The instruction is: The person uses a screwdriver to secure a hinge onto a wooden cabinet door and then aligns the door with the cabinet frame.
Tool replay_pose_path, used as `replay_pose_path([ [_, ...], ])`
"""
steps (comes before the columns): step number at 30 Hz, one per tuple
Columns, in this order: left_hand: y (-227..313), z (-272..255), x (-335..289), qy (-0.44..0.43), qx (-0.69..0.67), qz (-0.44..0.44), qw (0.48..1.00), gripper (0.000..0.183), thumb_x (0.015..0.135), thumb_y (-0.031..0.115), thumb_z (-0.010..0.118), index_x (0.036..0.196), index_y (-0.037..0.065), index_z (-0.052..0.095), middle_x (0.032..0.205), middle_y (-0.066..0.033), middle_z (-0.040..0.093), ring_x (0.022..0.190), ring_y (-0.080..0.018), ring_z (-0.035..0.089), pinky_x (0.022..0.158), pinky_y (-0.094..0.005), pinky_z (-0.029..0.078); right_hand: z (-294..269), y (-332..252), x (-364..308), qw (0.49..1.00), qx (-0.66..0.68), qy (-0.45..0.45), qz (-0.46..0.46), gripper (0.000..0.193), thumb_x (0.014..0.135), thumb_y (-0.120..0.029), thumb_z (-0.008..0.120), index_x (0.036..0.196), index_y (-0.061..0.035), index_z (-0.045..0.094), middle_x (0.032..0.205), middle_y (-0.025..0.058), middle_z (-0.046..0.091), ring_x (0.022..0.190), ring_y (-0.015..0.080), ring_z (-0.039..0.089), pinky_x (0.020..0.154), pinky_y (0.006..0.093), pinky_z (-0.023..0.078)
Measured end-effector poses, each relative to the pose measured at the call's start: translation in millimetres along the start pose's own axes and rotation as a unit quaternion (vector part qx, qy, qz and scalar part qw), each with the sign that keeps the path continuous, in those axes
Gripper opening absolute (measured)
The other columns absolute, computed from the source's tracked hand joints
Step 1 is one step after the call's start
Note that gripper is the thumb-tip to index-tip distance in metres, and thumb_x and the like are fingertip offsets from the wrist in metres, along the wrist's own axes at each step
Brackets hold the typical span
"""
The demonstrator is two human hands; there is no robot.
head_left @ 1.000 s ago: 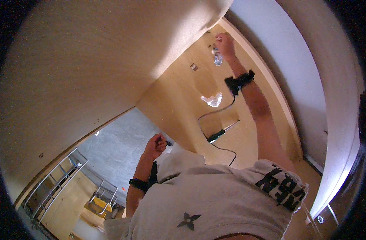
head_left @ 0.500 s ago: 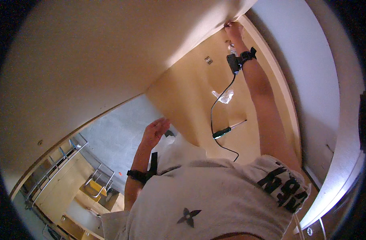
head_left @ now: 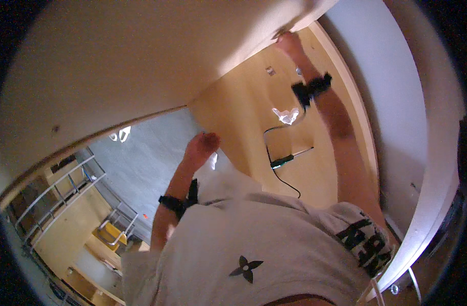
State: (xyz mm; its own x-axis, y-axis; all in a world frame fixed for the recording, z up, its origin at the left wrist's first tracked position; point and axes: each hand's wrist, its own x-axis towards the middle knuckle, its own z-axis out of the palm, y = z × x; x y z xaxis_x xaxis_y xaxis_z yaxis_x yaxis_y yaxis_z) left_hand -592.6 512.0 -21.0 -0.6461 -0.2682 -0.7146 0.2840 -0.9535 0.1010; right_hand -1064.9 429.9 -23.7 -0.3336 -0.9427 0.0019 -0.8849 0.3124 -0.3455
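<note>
My right hand (head_left: 290, 43) reaches far up, to where a large pale panel (head_left: 116, 56) meets a light wooden board (head_left: 243, 112). Its fingers are curled in against the panel, near a small dark shape; what they hold, if anything, is hidden. Lower down, my left hand (head_left: 203, 146) hovers beside the board's left edge, curled and slightly blurred, its palm side out of sight. A screwdriver (head_left: 289, 159) with a dark green handle lies on the board. Beyond it lies crumpled clear plastic (head_left: 287, 116), and a small metal fitting (head_left: 270, 71) sits farther up.
A black cable (head_left: 267, 145) runs from the device on my right wrist (head_left: 311, 92) down past the screwdriver. A raised wooden edge (head_left: 353, 97) borders the board on the right. At lower left are a metal rail (head_left: 65, 186), a yellow chair (head_left: 110, 234) and grey floor (head_left: 152, 153).
My right hand has shifted slightly left along the panel seam. My left hand has risen a little and its fingers look more curled. The view has shifted, showing white objects on the floor.
</note>
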Motion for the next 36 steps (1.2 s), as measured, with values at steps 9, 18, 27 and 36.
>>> replay_pose_path([
  [9, 6, 46, 52, -0.166, 0.094, -0.055, 0.98, 0.041, 0.09, 0.035, 0.049, 0.111, 0.001, 0.056, 0.109, -0.02, 0.06, 0.104, -0.0296, 0.057, 0.096, -0.0429, 0.042, 23, -209, -199, 0.94, 0.234, -0.163, -0.188, 0.01, 0.07, -0.011, 0.064, 0.078, -0.0051, 0.066, 0.079, 0.0136, 0.065, 0.072, 0.0245, 0.064, 0.064, 0.0338, 0.051],
  [18, 42, 16, 31, -0.162, 0.171, -0.188, 0.954, 0.018, 0.091, 0.024, 0.049, 0.087, 0.008, 0.056, 0.059, 0.001, 0.045, 0.048, -0.0089, 0.038, 0.042, -0.022, 0.032, 42, -52, -108, 0.987, -0.101, -0.01, 0.124, 0.022, 0.078, -0.028, 0.06, 0.074, -0.0072, 0.066, 0.09, 0.0134, 0.066, 0.071, 0.023, 0.065, 0.057, 0.0381, 0.051],
  [27, 51, 27, -9, 0.01, 0.247, -0.013, 0.969, 0.023, 0.092, 0.025, 0.049, 0.095, 0.004, 0.058, 0.058, 0.0042, 0.041, 0.047, -0.0085, 0.036, 0.043, -0.023, 0.028, 77, -38, -79, 0.985, 0.092, -0.111, 0.091, 0.036, 0.072, -0.036, 0.06, 0.06, -0.0015, 0.062, 0.058, 0.0148, 0.062, 0.053, 0.0271, 0.063, 0.06, 0.0385, 0.052],
  [36, 41, 80, -8, -0.023, 0.553, 0.099, 0.827, 0.023, 0.088, 0.03, 0.058, 0.091, 0.01, 0.069, 0.055, 0.0064, 0.04, 0.049, -0.0063, 0.034, 0.044, -0.0232, 0.028, -25, -210, -144, 0.925, 0.088, -0.292, -0.228, 0.034, 0.078, -0.042, 0.059, 0.076, -0.0089, 0.066, 0.081, 0.0149, 0.065, 0.077, 0.0353, 0.062, 0.069, 0.0453, 0.048],
])
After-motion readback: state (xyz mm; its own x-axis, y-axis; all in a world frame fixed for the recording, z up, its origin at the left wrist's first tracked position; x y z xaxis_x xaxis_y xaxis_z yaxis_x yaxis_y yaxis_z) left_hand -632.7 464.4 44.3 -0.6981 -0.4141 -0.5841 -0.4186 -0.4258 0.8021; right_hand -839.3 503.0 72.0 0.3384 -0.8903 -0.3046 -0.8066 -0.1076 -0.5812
